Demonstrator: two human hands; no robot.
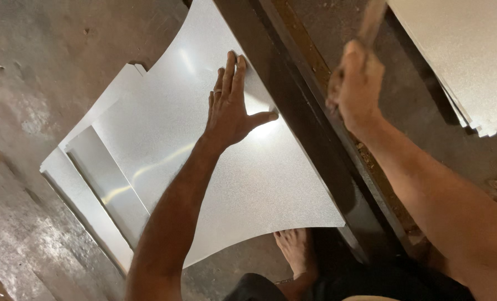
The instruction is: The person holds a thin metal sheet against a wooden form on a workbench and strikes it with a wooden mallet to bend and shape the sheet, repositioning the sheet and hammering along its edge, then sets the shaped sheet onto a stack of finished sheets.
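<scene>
My left hand (231,106) lies flat, fingers spread, on a large shiny metal sheet (170,145) that curves up against a dark steel beam (309,122). A ring shows on one finger. My right hand (357,83) is raised over the beam, shut on a wooden handle (371,19), blurred by motion; the tool's head is out of view. The sheet's right edge rests along the beam.
More metal sheets (87,189) lie under the curved one on the concrete floor (42,67). A stack of sheets (471,61) sits at the top right beyond the beam. My bare foot (295,251) stands beside the sheet's near edge.
</scene>
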